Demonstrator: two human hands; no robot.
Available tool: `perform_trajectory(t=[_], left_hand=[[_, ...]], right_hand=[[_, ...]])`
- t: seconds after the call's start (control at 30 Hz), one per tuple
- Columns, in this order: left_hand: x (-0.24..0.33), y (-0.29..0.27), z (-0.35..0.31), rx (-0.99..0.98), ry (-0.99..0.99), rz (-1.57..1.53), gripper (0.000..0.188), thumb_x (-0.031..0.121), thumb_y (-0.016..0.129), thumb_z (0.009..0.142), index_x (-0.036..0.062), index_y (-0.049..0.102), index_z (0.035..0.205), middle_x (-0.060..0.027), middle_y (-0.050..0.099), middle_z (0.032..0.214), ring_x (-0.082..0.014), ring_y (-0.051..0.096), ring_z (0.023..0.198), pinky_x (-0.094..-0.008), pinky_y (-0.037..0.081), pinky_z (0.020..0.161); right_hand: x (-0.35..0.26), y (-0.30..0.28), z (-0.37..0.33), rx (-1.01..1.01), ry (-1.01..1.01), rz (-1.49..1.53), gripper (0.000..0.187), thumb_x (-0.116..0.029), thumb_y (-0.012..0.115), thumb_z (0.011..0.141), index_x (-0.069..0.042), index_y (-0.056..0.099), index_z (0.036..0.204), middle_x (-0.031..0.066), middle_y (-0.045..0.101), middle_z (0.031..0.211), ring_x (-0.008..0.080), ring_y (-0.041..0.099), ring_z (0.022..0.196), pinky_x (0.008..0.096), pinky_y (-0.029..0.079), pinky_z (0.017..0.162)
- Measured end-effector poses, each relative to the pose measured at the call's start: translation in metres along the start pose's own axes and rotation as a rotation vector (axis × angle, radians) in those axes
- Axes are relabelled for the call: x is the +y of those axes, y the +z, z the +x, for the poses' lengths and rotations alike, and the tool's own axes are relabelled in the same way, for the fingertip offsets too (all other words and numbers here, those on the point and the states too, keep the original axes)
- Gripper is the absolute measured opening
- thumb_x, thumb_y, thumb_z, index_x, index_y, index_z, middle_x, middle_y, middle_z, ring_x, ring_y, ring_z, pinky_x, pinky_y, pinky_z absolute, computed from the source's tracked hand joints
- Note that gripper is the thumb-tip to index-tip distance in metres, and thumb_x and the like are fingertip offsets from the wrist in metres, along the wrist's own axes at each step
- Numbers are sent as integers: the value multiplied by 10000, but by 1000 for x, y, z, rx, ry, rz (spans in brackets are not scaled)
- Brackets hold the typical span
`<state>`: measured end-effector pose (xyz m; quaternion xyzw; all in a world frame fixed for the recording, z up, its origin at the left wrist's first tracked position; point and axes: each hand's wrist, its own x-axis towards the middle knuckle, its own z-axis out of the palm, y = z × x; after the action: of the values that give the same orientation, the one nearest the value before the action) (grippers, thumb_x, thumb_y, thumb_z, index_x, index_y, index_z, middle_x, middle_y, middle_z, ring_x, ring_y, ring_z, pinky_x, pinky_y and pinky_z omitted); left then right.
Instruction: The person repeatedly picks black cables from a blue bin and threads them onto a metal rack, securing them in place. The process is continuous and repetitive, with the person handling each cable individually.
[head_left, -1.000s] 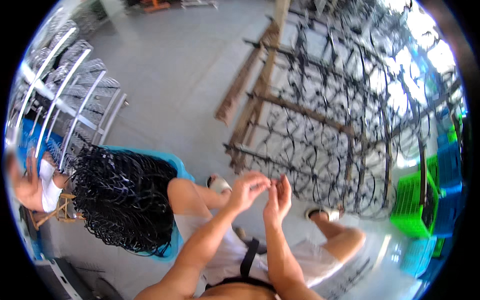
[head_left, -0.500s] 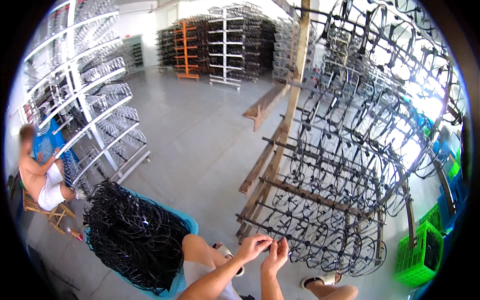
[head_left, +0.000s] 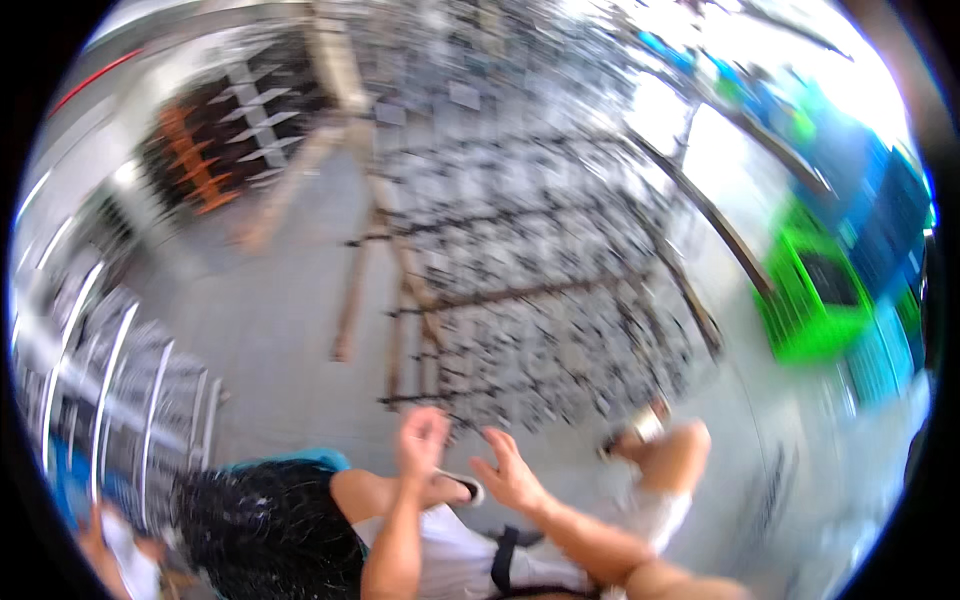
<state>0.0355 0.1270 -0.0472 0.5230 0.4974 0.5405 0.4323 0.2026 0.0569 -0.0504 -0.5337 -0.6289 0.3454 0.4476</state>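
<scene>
My left hand is raised in front of the rack's lower bar, smeared by motion so that its finger pose cannot be read. Nothing shows in it. To its right, my right hand is open, thumb and fingers apart and nothing in them. A gap separates the two hands. Just beyond them stands a wooden rack with dark crossbars, from which many thin looped black pieces hang in blurred rows. By my left leg, a heap of glossy black strip-like pieces fills a blue basket.
Bright green crates and blue bins stand at the right. A white-barred rack is at the left, with another person at the lower left edge. Orange and white rack frames stand farther back.
My view has swung to the right and blurred, so the rack now sits more to the left. My hands, close together with fingertips pinched before, have moved apart, and my right hand has opened.
</scene>
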Motion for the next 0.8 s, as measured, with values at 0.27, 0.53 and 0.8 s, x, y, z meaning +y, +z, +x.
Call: perform_trajectory(t=[0.27, 0.53, 0.8], left_hand=[[42, -20, 32, -147, 518, 1169, 438, 74, 647, 734, 65, 534, 1157, -166, 501, 1211, -360, 457, 1136, -456, 353, 973], [-5, -43, 66, -55, 547, 1433, 240, 95, 545, 791, 51, 594, 1022, -235, 491, 1199, -390, 476, 1096, -480, 427, 887], [21, -59, 58, 10, 722, 1380, 204, 78, 528, 798, 90, 599, 989, -191, 550, 1084, -345, 541, 973, -433, 412, 873]], right_hand=[[70, -416, -51, 274, 604, -852, 139, -131, 554, 822, -38, 638, 882, 192, 650, 861, 338, 622, 810, 405, 489, 740], [211, -428, 22, 368, 34, -1229, 546, -106, 664, 738, -60, 510, 1260, 202, 375, 1377, 394, 331, 1281, 455, 295, 1050], [160, -449, 24, 655, -182, -976, 44, -2, 528, 799, -25, 528, 837, 136, 501, 822, 332, 493, 807, 415, 398, 721]])
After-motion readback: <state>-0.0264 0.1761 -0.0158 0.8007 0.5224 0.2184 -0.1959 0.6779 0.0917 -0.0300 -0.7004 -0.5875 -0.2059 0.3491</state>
